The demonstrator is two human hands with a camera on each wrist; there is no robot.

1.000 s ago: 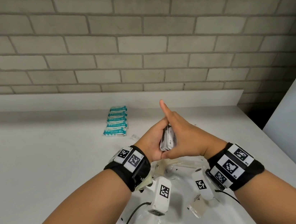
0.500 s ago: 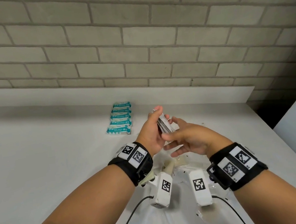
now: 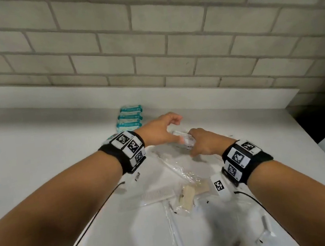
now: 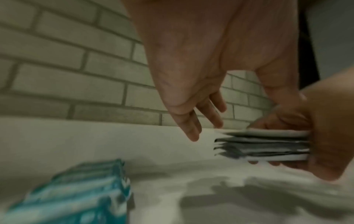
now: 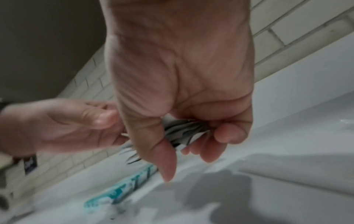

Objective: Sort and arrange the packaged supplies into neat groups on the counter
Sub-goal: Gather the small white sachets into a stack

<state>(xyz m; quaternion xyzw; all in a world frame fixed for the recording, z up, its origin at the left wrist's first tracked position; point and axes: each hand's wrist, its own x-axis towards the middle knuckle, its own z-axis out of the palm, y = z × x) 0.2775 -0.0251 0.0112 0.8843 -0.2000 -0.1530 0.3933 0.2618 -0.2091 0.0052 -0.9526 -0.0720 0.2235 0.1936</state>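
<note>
Even, dim indoor light; soft shadows on the counter (image 3: pixel 28 161); wrist views motion-blurred, edges bowed

Pale brick wall (image 3: pixel 147 42) (grey mortar) behind

A: Right hand (image 3: pixel 202 144)?
B: My fingers (image 5: pixel 226 133) and thumb are curled, clamping a stack of flat packets (image 4: pixel 262 145) edge-on, palm down, low over the worktop (image 3: pixel 37 151).
A: Left hand (image 3: pixel 158 131)?
B: Loose, fingers (image 4: pixel 191 128) nearly straight and pointing down, thumb by the stack's top. Both forearms reach forward, marker bands on my wrists.
</note>
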